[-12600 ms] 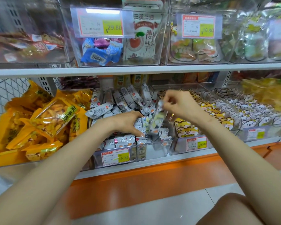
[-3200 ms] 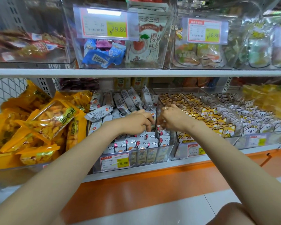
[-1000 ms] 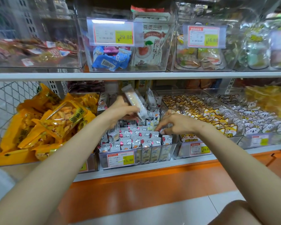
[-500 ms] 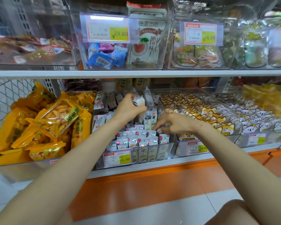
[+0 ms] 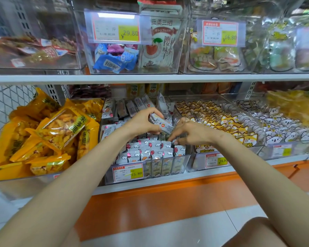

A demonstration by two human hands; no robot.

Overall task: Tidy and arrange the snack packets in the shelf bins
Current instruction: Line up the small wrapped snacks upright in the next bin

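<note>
Head view: left hand (image 5: 143, 122) grip clamped on one packet (image 5: 163, 124); right hand (image 5: 192, 133) grip apart, touching upright packets (image 5: 150, 148).

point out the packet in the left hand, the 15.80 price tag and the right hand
packet (image 5: 163, 124), head view, its white wrapper face
15.80 price tag (image 5: 128, 172), head view, middle of label
right hand (image 5: 193, 132), head view, back of the hand

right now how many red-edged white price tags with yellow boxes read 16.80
2: one price tag on the clear upper-shelf bin right of centre, another tag on the lower fox-packet bin. Blurred tags farther right may hide more.
</note>
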